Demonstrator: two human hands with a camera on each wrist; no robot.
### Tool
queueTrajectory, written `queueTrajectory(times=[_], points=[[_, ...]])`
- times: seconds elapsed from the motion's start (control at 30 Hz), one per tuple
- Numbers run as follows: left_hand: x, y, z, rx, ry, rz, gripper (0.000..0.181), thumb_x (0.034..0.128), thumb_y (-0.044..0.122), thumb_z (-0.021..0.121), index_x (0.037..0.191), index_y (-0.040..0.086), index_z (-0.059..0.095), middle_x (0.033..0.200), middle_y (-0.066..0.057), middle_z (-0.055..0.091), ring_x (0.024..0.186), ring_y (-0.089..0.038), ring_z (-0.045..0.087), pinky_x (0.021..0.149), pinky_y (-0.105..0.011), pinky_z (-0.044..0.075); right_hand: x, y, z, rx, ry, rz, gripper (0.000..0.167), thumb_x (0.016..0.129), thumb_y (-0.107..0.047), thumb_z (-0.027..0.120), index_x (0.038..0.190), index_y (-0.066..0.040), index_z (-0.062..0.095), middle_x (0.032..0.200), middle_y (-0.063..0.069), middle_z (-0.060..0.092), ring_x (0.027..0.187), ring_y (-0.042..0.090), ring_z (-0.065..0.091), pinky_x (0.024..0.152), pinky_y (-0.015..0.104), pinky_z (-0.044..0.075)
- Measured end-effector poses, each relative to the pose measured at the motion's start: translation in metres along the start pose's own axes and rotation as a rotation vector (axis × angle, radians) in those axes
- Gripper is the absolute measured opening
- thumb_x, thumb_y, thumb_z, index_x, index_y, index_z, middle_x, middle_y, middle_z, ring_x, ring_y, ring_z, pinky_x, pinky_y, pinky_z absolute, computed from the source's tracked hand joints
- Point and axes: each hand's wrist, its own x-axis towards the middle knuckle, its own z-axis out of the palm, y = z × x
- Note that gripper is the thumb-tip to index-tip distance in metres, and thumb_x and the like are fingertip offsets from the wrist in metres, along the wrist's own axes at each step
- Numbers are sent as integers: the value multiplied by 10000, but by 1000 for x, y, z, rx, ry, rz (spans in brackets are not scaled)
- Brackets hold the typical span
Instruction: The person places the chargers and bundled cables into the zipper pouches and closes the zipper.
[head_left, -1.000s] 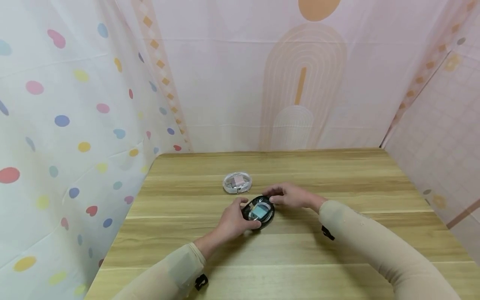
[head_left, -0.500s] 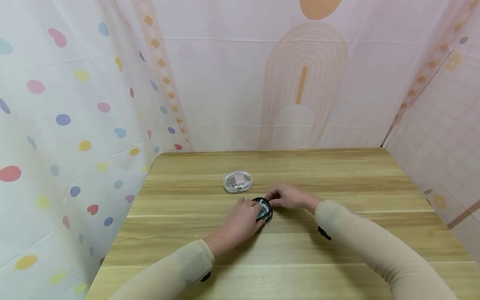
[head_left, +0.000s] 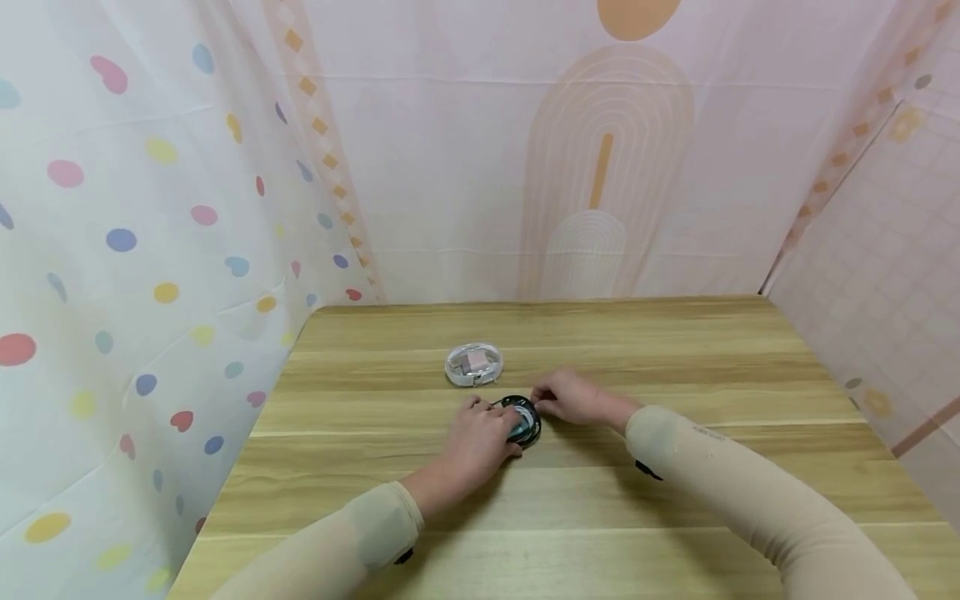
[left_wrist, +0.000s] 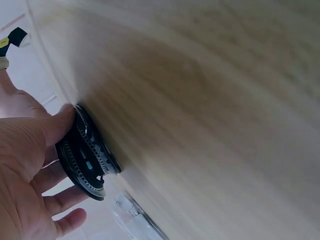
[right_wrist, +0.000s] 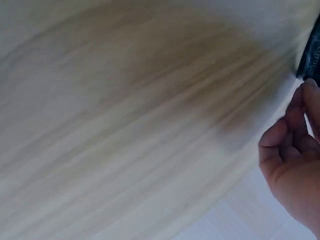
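A round black zip case (head_left: 529, 423) with a clear window lies at the middle of the wooden table, a pale coil and a teal block showing inside. My left hand (head_left: 477, 440) grips it from the left, fingers over the top and thumb at the near edge. Two rims of the black zip case (left_wrist: 82, 150), lined with small teeth, stand apart in the left wrist view. At the far right edge, my right hand (head_left: 573, 397) has thumb and forefinger pinched together against the rim. Its fingertips (right_wrist: 311, 83) hide whatever small part they hold.
Just behind the black case sits a round clear case (head_left: 474, 365) with a white rim and a pink block inside. The wooden table (head_left: 675, 350) ends at patterned curtains (head_left: 450, 167) on the far side, left and right.
My left hand has moved from spanning the case's left edge to lying further over its top. The right thumb and forefinger have closed together at the rim. The case has turned slightly.
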Motion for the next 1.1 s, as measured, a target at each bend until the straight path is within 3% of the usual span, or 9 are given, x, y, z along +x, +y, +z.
queueTrajectory(times=[0.07, 0.17, 0.27, 0.37, 0.6, 0.73, 0.87, 0.97, 1.1], points=[[0, -1, 0, 19, -2, 9, 425, 814, 498, 877, 1075, 185, 756, 1116, 19, 816, 968, -217, 774, 1055, -454, 544, -1, 0, 1, -53, 19, -33, 85, 1010, -106, 720, 940, -124, 765, 911, -9, 768, 823, 75, 656, 772, 262, 575], [-1, -1, -1, 26, -33, 15, 430, 835, 495, 869, 1091, 172, 745, 1131, 16, 811, 964, -209, 791, 1088, -495, 532, -3, 1, 0, -100, 46, -59, 73, 1013, -105, 721, 961, -118, 770, 1101, 76, 805, 979, 190, 755, 872, 331, 631], [-1, 0, -1, 20, -52, 22, 403, 875, 455, 861, 1109, 148, 746, 1158, 0, 798, 963, -215, 793, 1086, -504, 522, -5, 1, 0, -117, 63, -84, 61, 1014, -89, 716, 986, -90, 770, 1279, 160, 768, 1136, 295, 761, 968, 402, 635], [-2, 2, 0, 23, -38, 34, 391, 884, 423, 857, 1117, 128, 749, 1195, -21, 789, 936, -222, 795, 1049, -495, 533, -6, 3, -1, -116, 68, -102, 63, 1016, -89, 715, 990, -88, 773, 1319, 171, 751, 1179, 313, 749, 999, 425, 625], [-4, 3, 3, 52, 16, 48, 391, 877, 399, 860, 1111, 105, 751, 1210, -48, 782, 881, -227, 791, 975, -471, 570, -15, 3, -4, -90, 49, -142, 66, 990, -96, 747, 933, -99, 781, 1234, 157, 782, 1169, 322, 751, 1029, 469, 612], [-8, 3, 3, 78, 34, 58, 412, 893, 413, 849, 1150, 106, 749, 1221, -49, 771, 911, -234, 772, 931, -430, 579, -17, 4, -3, -80, 48, -158, 72, 998, -132, 750, 933, -125, 782, 1064, 41, 800, 989, 179, 757, 908, 357, 638], [-9, 0, 3, 65, 51, 86, 428, 901, 403, 842, 1203, 119, 736, 1260, -43, 756, 1078, -248, 741, 1004, -457, 568, -14, 6, -2, -83, 84, -140, 81, 992, -127, 758, 914, -121, 777, 932, -15, 775, 864, 83, 700, 799, 273, 606], [-8, -5, 3, 18, 31, 147, 431, 916, 338, 828, 1274, 125, 719, 1312, -39, 741, 1242, -243, 695, 1112, -530, 532, -12, 6, -1, -111, 133, -101, 77, 986, -103, 754, 914, -108, 778, 900, -6, 782, 836, 78, 695, 759, 266, 593], [-5, -13, -2, -40, -46, 241, 475, 941, 284, 805, 1370, 130, 676, 1392, -43, 705, 1356, -225, 639, 1151, -570, 510, -9, 6, -1, -140, 161, -33, 62, 986, -110, 747, 932, -113, 779, 898, 3, 796, 815, 74, 696, 735, 263, 586]])
